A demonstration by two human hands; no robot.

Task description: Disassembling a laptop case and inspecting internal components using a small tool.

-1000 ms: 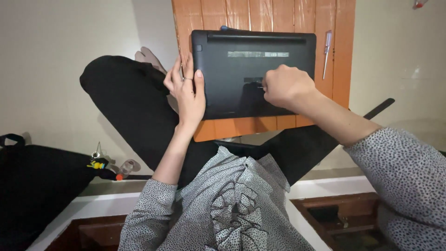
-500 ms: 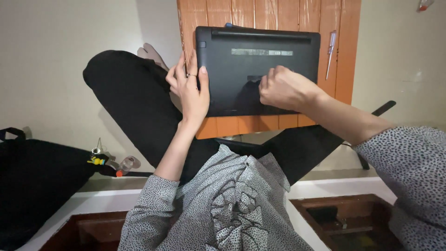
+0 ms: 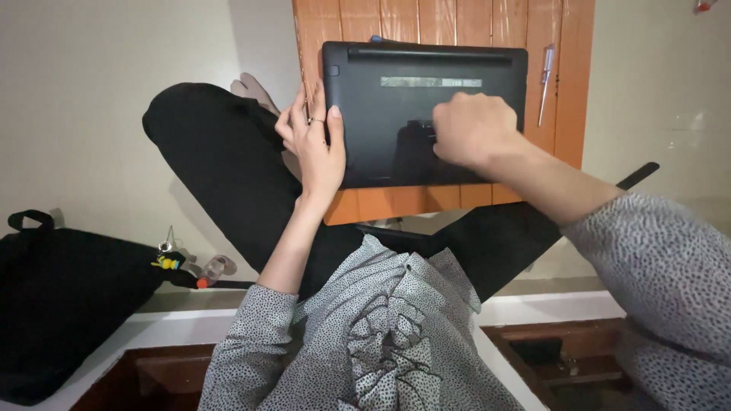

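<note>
A black laptop [image 3: 381,122] lies upside down on a small orange wooden table [image 3: 567,91]. My left hand [image 3: 316,144], with a ring on one finger, grips the laptop's left edge, thumb over the underside. My right hand [image 3: 476,129] is curled into a fist and presses on the middle of the underside; whatever may be inside the fist is hidden. A slim screwdriver with a clear handle [image 3: 545,80] lies on the table just right of the laptop, apart from both hands.
My legs in black trousers [image 3: 221,167] are folded in front of the table. A black bag [image 3: 61,304] lies at the left with a small yellow and red trinket [image 3: 171,261] beside it. A dark strap [image 3: 638,175] shows past my right forearm.
Almost nothing moves. My right fist shifts a little on the laptop's underside, and my left hand stays at the left edge.
</note>
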